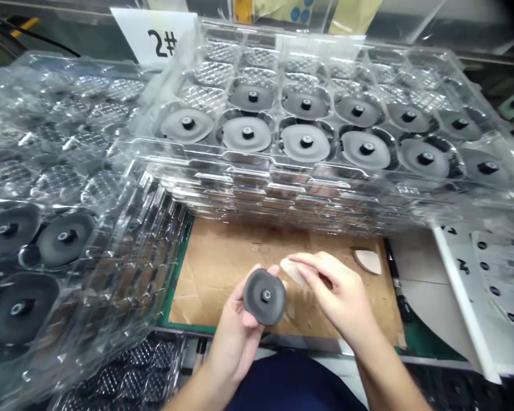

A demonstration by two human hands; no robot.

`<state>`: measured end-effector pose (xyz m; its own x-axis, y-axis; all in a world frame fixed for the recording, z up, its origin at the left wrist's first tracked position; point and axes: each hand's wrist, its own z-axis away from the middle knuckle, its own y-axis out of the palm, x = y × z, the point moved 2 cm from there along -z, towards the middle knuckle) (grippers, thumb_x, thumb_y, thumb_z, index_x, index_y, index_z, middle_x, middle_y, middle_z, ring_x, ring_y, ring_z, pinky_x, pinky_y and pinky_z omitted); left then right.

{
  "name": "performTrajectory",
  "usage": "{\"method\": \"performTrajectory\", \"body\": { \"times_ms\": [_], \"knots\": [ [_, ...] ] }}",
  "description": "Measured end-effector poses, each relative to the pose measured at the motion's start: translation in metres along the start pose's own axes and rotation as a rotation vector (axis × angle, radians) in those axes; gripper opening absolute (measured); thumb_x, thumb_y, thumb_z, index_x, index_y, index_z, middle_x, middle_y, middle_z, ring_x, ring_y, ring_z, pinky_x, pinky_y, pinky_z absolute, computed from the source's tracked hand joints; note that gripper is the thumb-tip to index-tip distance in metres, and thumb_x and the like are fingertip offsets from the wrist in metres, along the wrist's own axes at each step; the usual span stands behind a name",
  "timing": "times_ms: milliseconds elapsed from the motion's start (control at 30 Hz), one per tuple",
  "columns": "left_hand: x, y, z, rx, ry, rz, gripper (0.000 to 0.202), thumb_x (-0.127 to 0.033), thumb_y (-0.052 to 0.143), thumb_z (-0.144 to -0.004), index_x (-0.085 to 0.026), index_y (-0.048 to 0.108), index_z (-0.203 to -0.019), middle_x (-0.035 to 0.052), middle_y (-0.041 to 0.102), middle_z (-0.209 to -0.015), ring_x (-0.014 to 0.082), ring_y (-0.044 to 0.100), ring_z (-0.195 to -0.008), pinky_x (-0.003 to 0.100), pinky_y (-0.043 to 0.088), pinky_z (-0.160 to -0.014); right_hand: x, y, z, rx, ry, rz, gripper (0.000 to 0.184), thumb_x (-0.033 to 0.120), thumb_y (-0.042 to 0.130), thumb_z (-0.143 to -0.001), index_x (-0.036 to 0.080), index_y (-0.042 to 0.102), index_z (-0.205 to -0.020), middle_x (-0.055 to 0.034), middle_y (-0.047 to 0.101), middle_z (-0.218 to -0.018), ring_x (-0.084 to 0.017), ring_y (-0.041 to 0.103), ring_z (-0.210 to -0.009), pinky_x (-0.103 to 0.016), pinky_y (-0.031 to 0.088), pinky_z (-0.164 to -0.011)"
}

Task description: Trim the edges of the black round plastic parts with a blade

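My left hand [235, 337] holds a round black knob-like part [257, 305] by its rim, its flat face and small central stub turned toward me. Close by on the right, my right hand [340, 288] pinches a small white pad [294, 270] between thumb and fingers, near the part's edge. Whether the pad touches the part I cannot tell. Beneath both hands lies a brown cardboard sheet [214, 245]. Another white piece [368, 261], with one rounded side, rests on the cardboard to the right.
A stack of clear plastic trays [257, 157] holding several round black parts [306, 142] stands behind the cardboard. More such trays [124, 240] rise on the left. A black marker pen [397, 285], a white panel [466, 302] and a printed sheet [503, 274] are at right. A "2#" sign [154, 37] stands behind.
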<state>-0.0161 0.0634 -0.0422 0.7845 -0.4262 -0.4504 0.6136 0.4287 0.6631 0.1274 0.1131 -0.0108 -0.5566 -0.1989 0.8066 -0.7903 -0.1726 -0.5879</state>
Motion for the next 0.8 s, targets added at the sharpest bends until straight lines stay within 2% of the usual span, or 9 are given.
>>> {"method": "performTrajectory", "body": {
  "times_ms": [67, 167, 233, 300, 367, 433, 533, 667, 800],
  "knots": [
    [-0.007, -0.009, 0.002, -0.068, 0.051, 0.048, 0.067, -0.043, 0.085, -0.041, -0.028, 0.068, -0.104, 0.0048, 0.067, -0.116, 0.0256, 0.058, -0.109, 0.031, 0.046, -0.089, -0.022, 0.017, 0.014, 0.024, 0.160, -0.015, 0.022, 0.026, 0.050, -0.091, 0.022, 0.070, -0.100, -0.0041, 0.072, -0.094, -0.016, 0.066, -0.084, -0.028, 0.050, -0.072],
    [-0.017, -0.018, 0.007, -0.078, 0.077, 0.072, 0.067, -0.043, 0.085, -0.044, -0.025, 0.067, -0.105, 0.0072, 0.066, -0.118, 0.0269, 0.058, -0.110, 0.033, 0.045, -0.092, -0.038, 0.046, 0.036, 0.081, 0.166, -0.045, 0.022, 0.031, 0.054, -0.087, 0.021, 0.073, -0.092, -0.0042, 0.074, -0.085, -0.018, 0.069, -0.076, -0.028, 0.055, -0.068],
    [-0.021, -0.020, 0.011, -0.070, 0.077, 0.072, 0.068, -0.042, 0.085, -0.045, -0.024, 0.066, -0.108, 0.0082, 0.065, -0.120, 0.0263, 0.057, -0.111, 0.032, 0.045, -0.092, -0.034, 0.055, 0.042, 0.085, 0.150, -0.049, 0.021, 0.032, 0.057, -0.085, 0.021, 0.074, -0.087, -0.0034, 0.074, -0.078, -0.018, 0.069, -0.070, -0.028, 0.056, -0.064],
    [-0.024, -0.021, 0.016, -0.060, 0.082, 0.063, 0.069, -0.041, 0.085, -0.047, -0.023, 0.065, -0.110, 0.0087, 0.064, -0.121, 0.0257, 0.057, -0.112, 0.030, 0.047, -0.089, -0.015, 0.051, 0.039, 0.042, 0.164, -0.046, 0.021, 0.032, 0.056, -0.087, 0.021, 0.073, -0.094, -0.0044, 0.074, -0.086, -0.018, 0.069, -0.075, -0.027, 0.055, -0.063],
    [-0.025, -0.022, 0.022, -0.060, 0.107, 0.058, 0.067, -0.037, 0.085, -0.049, -0.024, 0.065, -0.111, 0.0072, 0.065, -0.120, 0.0237, 0.057, -0.111, 0.027, 0.049, -0.086, 0.017, 0.038, 0.030, -0.082, 0.147, -0.051, 0.022, 0.029, 0.054, -0.089, 0.022, 0.069, -0.104, -0.0056, 0.072, -0.099, -0.018, 0.067, -0.083, -0.025, 0.054, -0.065],
    [-0.025, -0.024, 0.030, -0.047, 0.129, 0.061, 0.065, -0.034, 0.085, -0.052, -0.026, 0.064, -0.113, 0.0049, 0.066, -0.116, 0.0219, 0.058, -0.109, 0.026, 0.048, -0.088, 0.055, 0.026, 0.023, -0.205, -0.003, -0.071, 0.023, 0.023, 0.053, -0.089, 0.021, 0.066, -0.108, -0.0052, 0.071, -0.101, -0.016, 0.065, -0.085, -0.024, 0.053, -0.067],
    [-0.025, -0.029, 0.040, 0.021, 0.137, 0.066, 0.066, -0.037, 0.082, -0.055, -0.027, 0.061, -0.117, 0.0048, 0.068, -0.111, 0.0232, 0.059, -0.107, 0.032, 0.047, -0.094, 0.102, 0.027, 0.020, -0.063, -0.303, -0.062, 0.023, 0.014, 0.051, -0.089, 0.016, 0.064, -0.108, -0.0055, 0.071, -0.093, -0.015, 0.064, -0.081, -0.026, 0.050, -0.071],
    [-0.027, -0.039, 0.053, 0.036, 0.178, 0.079, 0.061, -0.037, 0.084, -0.052, -0.026, 0.066, -0.109, 0.0019, 0.071, -0.092, 0.0236, 0.063, -0.101, 0.034, 0.047, -0.094, 0.120, 0.042, 0.025, 0.282, -0.290, -0.013, 0.018, 0.014, 0.052, -0.089, 0.019, 0.065, -0.100, -0.0008, 0.068, -0.080, -0.012, 0.060, -0.069, -0.022, 0.046, -0.064],
    [-0.028, -0.039, 0.066, 0.160, 0.160, 0.077, 0.040, -0.034, 0.083, -0.055, -0.023, 0.073, -0.092, -0.0001, 0.071, -0.079, 0.0198, 0.066, -0.090, 0.032, 0.048, -0.093, 0.126, 0.047, 0.034, 0.115, -0.400, -0.009, 0.023, 0.013, 0.045, -0.091, 0.012, 0.062, -0.106, -0.0070, 0.068, -0.089, -0.016, 0.059, -0.078, -0.026, 0.045, -0.070]
  ]
}}
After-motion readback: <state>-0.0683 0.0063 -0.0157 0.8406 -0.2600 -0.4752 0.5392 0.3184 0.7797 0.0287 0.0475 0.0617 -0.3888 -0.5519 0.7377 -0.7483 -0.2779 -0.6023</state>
